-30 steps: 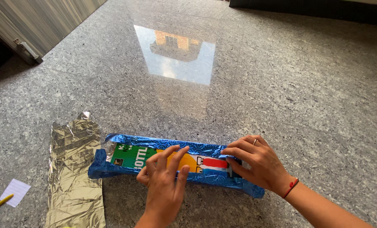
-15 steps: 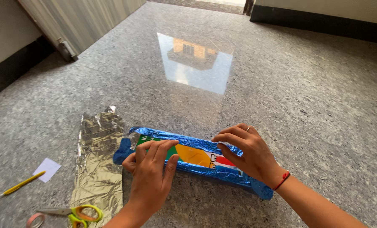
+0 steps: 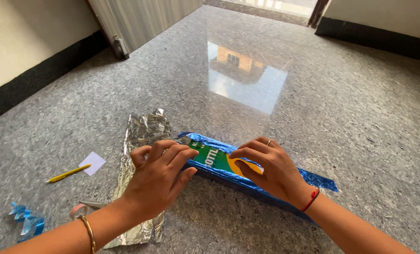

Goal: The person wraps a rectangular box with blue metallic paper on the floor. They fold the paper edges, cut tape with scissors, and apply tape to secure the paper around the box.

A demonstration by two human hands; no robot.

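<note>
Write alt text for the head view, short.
Two bare hands press on a long box half wrapped in shiny blue paper on a speckled stone floor: the left hand at its left end, the right hand near its middle. A silver foil sheet, a yellow pencil, a white paper slip and blue scraps lie to the left.

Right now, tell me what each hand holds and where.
Neither hand lifts anything. The left hand presses the left end of the box in blue foil; the right hand presses its middle, fingers on top.
</note>
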